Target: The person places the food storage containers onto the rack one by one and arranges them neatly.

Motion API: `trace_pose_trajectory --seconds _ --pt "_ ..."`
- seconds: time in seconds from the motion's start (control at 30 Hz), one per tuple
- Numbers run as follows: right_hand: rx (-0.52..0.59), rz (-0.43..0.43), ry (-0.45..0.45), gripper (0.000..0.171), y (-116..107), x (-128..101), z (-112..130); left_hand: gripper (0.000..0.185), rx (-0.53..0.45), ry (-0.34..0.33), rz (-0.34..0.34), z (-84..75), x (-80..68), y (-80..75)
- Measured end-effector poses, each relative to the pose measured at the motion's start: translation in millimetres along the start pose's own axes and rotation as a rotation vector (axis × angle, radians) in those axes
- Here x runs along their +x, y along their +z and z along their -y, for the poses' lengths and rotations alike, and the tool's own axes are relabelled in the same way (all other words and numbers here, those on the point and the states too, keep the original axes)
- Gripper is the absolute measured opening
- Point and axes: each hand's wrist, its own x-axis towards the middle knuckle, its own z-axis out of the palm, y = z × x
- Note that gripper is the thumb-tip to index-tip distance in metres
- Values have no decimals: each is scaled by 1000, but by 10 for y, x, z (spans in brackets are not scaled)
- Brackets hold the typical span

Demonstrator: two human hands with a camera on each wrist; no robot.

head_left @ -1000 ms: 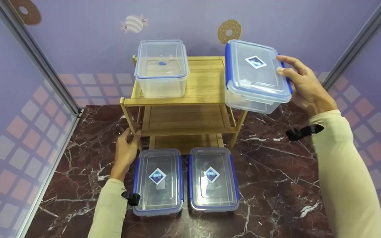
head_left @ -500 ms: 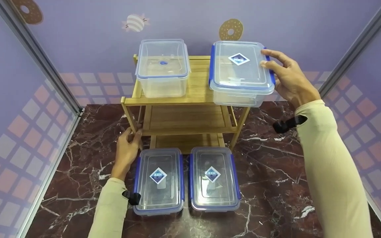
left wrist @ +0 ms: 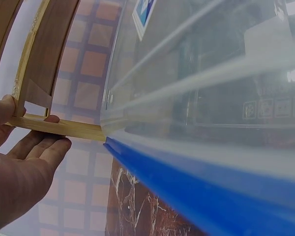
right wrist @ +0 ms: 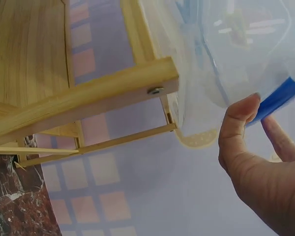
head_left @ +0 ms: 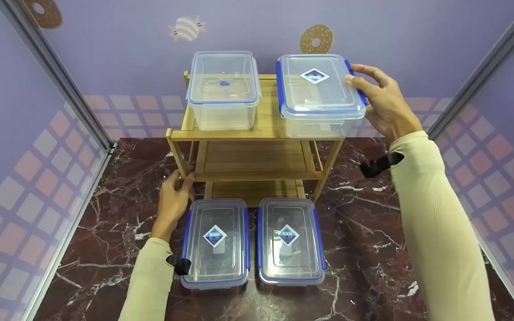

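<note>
A clear box with a blue clip lid (head_left: 317,96) sits at the right end of the wooden rack's (head_left: 239,131) top shelf, overhanging its right edge. My right hand (head_left: 375,100) grips the box's right end, with fingers on the lid rim and the thumb low on the side. The right wrist view shows that thumb (right wrist: 238,125) against the box wall (right wrist: 226,49) beside the rack's corner (right wrist: 88,93). My left hand (head_left: 176,196) holds the rack's front left leg. In the left wrist view its fingers (left wrist: 39,152) wrap a bamboo bar (left wrist: 54,128).
A taller clear box (head_left: 223,89) stands on the left half of the top shelf. Two blue-lidded boxes (head_left: 215,243) (head_left: 289,240) lie side by side on the marble table (head_left: 373,232) before the rack. Purple walls close in on both sides and behind.
My right hand has carried the blue-lidded box left and down, from the air beside the rack onto the right end of the top shelf. The left hand has stayed on the leg.
</note>
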Motion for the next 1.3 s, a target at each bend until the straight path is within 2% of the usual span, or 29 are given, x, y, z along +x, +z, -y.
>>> trace_pose_trajectory --seconds 0.17,0.3,0.53,0.63,0.77,0.87,1.07,1.3 --pt "-16 -7 8 59 49 -20 1 32 3 -8 -2 2 -7 10" --pt "-55 50 -22 67 54 -90 -30 32 -5 -6 -4 11 -12 23" --pt "-185 216 -102 94 43 -243 -62 28 -38 20 -18 11 1 32" --pt "-239 252 -114 106 35 -278 -71 26 -50 27 -18 14 -3 34" --pt "-345 256 -116 117 31 -303 -95 27 -45 25 -16 22 -8 34" --pt "-390 246 -136 117 51 -303 -122 27 -45 23 -10 21 -7 27" --pt "-360 237 -190 110 112 -280 -195 31 -67 20 -3 2 -14 22" --pt "-362 185 -229 102 192 -264 -282 27 -48 29 -17 23 -10 26"
